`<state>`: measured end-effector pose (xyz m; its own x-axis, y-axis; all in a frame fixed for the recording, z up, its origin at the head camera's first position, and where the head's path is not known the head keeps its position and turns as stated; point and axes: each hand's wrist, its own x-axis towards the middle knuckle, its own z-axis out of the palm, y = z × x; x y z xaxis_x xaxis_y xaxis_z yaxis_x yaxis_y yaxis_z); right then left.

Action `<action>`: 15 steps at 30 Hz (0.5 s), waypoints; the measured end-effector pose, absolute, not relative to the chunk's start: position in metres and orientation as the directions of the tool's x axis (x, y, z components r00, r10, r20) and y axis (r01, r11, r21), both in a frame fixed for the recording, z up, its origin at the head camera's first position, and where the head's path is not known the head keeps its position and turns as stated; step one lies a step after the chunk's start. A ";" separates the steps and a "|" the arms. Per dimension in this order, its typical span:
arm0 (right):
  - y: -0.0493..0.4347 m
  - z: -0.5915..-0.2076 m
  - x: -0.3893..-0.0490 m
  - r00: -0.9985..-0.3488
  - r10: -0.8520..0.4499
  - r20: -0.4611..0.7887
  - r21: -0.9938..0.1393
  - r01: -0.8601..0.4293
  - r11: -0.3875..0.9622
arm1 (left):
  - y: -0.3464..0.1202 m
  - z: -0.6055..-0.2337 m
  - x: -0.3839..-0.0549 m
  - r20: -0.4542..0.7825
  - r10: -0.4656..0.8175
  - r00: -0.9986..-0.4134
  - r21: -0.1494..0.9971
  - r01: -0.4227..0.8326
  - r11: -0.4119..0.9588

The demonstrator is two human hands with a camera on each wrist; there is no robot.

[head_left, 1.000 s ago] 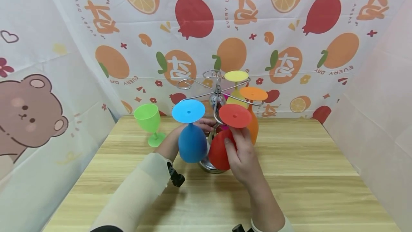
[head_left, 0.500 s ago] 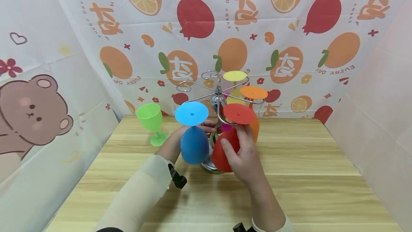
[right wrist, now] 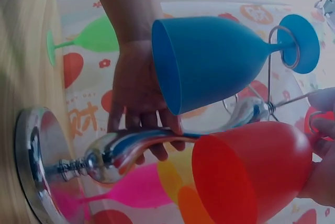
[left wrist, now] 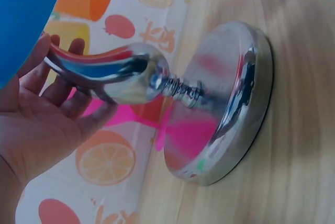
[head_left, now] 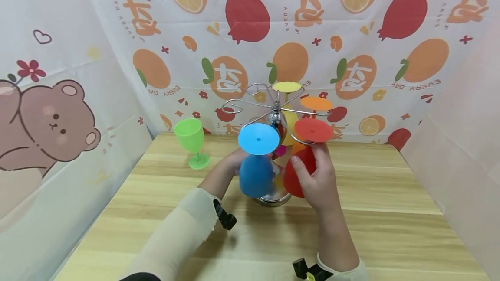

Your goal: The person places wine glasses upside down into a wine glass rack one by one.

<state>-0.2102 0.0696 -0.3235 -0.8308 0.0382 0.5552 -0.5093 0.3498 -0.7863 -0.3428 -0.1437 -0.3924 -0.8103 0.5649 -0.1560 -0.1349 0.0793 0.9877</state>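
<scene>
A metal rack with a chrome post (left wrist: 115, 72) and curled wire arms stands on a round base (head_left: 273, 199). My left hand (left wrist: 49, 116) grips the post, its fingers curled round it; the blue goblet partly covers this hand in the head view. At the right front, my right hand (head_left: 323, 181) holds a red goblet (head_left: 295, 177) between thumb and fingers, just below its foot. The red goblet is upside down at a wire loop. A blue goblet (head_left: 255, 177) hangs upside down from another arm, left of it. Orange (head_left: 316, 103) and yellow goblets (head_left: 287, 86) hang behind.
A green goblet (head_left: 190, 135) stands upright on the wooden table (head_left: 390, 211) at the left. Behind the post a pink goblet (right wrist: 141, 187) stands, mostly hidden in the head view. A patterned cloth (head_left: 250, 21) closes off the back.
The rack's top has turned: the red and blue goblets in front have swung right, the yellow one behind slightly left. Both hands keep their holds. The head view has shifted a little.
</scene>
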 end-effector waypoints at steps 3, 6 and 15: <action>0.079 -0.323 -0.212 -0.842 0.081 0.534 -0.807 -0.478 0.347 | -0.137 -0.394 -0.340 -0.117 0.556 -0.823 0.993 -0.092 0.073; 0.088 -0.322 -0.213 -0.847 0.117 0.518 -0.820 -0.453 0.349 | -0.130 -0.394 -0.338 -0.114 0.572 -0.813 0.993 -0.079 0.087; 0.111 -0.322 -0.218 -0.838 0.192 0.510 -0.809 -0.392 0.437 | -0.117 -0.394 -0.321 -0.123 0.585 -0.802 0.991 -0.063 0.121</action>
